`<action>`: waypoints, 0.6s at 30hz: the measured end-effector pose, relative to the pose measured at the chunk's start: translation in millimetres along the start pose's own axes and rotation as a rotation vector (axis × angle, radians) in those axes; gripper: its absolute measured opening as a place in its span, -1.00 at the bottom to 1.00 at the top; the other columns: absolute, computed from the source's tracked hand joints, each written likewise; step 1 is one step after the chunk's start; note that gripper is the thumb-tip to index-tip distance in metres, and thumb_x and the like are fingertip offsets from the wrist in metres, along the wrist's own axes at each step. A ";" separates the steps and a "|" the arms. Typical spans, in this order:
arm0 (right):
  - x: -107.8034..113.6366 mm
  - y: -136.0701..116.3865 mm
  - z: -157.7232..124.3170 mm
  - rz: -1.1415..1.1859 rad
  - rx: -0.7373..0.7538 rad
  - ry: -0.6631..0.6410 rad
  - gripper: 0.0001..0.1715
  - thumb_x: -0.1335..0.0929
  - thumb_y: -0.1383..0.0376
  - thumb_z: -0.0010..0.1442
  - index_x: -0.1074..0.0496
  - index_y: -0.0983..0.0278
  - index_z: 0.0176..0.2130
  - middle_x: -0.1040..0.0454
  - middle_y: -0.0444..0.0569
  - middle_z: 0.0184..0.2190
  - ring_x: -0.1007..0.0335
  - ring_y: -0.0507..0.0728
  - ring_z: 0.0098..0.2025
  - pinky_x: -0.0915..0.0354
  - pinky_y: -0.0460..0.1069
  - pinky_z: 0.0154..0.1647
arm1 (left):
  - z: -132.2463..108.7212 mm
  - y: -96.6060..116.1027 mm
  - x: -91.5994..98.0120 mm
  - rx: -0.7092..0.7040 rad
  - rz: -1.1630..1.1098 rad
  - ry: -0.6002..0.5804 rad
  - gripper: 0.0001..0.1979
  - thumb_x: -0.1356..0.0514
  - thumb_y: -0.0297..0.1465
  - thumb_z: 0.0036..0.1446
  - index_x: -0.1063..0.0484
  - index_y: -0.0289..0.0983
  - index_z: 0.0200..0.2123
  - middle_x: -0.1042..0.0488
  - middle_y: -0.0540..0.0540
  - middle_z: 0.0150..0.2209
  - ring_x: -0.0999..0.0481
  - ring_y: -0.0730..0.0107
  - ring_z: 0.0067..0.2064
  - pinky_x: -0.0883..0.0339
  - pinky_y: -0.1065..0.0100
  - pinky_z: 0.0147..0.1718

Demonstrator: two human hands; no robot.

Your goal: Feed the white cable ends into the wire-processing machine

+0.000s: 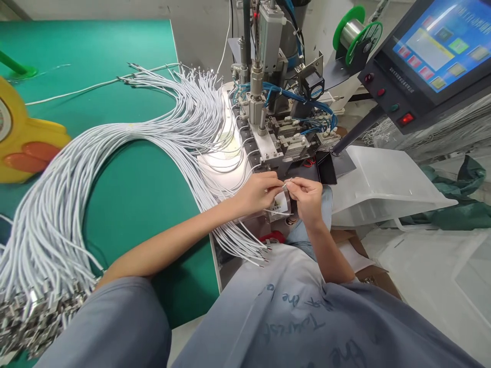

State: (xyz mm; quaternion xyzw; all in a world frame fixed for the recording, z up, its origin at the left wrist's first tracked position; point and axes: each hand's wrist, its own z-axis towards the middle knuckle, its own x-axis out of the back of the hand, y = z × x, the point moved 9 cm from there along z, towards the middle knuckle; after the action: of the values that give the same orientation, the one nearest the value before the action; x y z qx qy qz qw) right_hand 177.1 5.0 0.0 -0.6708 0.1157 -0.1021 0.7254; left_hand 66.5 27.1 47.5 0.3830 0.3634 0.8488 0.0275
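two hands (261,191) (309,197) pinch a barely visible wire tip (287,183).

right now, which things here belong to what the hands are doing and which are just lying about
In hand:
left hand and right hand, both pinching one wire
wire bundle
machine just ahead

Lying about:
yellow toy
green cloth
cardboard box

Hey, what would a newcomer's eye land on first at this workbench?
Probably the huge sheaf of white cables sweeping across the green table on the left. Next, the left hand and right hand pinching one cable end before the machine at centre, with a lit touchscreen upper right.
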 end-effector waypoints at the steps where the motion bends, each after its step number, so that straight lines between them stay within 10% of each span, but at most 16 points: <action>1: 0.3 1.5 -2.0 -0.011 0.001 0.038 -0.81 -0.38 0.20 -0.02 -0.50 0.29 -0.46 -0.31 -0.16 -0.62 -0.10 -0.04 -0.59 -0.12 -0.07 -0.56 | -0.2 0.4 0.1 -0.011 0.026 0.002 -0.79 -0.04 -0.49 0.16 -0.47 -0.32 -0.39 -0.34 -0.02 -0.53 -0.33 0.53 -0.47 -0.21 0.51 -0.49; 9: -2.5 -9.9 11.9 -0.413 0.092 -0.087 -0.80 -0.33 0.24 0.00 -0.40 0.28 -0.58 -0.11 -0.20 -0.70 0.02 -0.04 -0.61 -0.05 -0.06 -0.58 | -0.9 4.0 -9.2 -0.195 0.631 -0.202 -0.70 0.09 -0.61 0.13 -0.44 -0.37 -0.35 -0.32 -0.09 -0.44 -0.27 0.48 -0.51 -0.06 0.41 -0.57; 18: 2.2 18.5 14.1 -0.235 -0.002 0.061 -0.77 -0.33 0.17 -0.01 -0.41 0.27 -0.55 -0.19 -0.18 -0.69 -0.06 -0.01 -0.60 -0.12 -0.05 -0.55 | -1.5 -17.8 -16.0 0.084 0.228 -0.169 -0.75 0.02 -0.46 0.22 -0.46 -0.35 -0.24 -0.35 -0.07 -0.42 -0.38 0.47 -0.38 -0.22 0.47 -0.43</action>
State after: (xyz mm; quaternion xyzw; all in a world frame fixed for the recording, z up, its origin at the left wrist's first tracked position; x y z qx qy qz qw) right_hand 183.4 19.2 -17.5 -0.6769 0.0585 -0.2069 0.7040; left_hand 72.6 34.0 25.4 0.4928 0.3492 0.7951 -0.0546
